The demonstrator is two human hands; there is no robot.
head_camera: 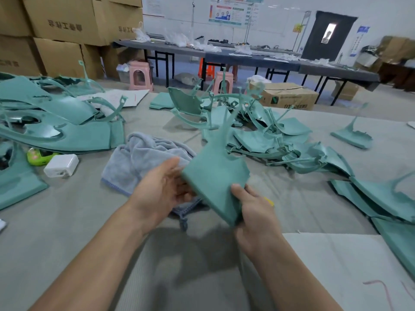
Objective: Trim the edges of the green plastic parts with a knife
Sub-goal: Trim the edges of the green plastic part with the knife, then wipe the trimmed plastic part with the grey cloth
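A flat green plastic panel with a thin sprue stem is lifted near centre; the right hand pinches its near corner, the left hand cups its left edge, fingers relaxed. A ragged right edge suggests it is untrimmed; green part piles wait beyond.

Just one wide-angle view, worn at head height, angled forward and down, close over the grey cloth-covered worktable.

On the table, a towel lies near centre; a charger block sits to its left, one heap of parts far left, another heap right, stools beyond
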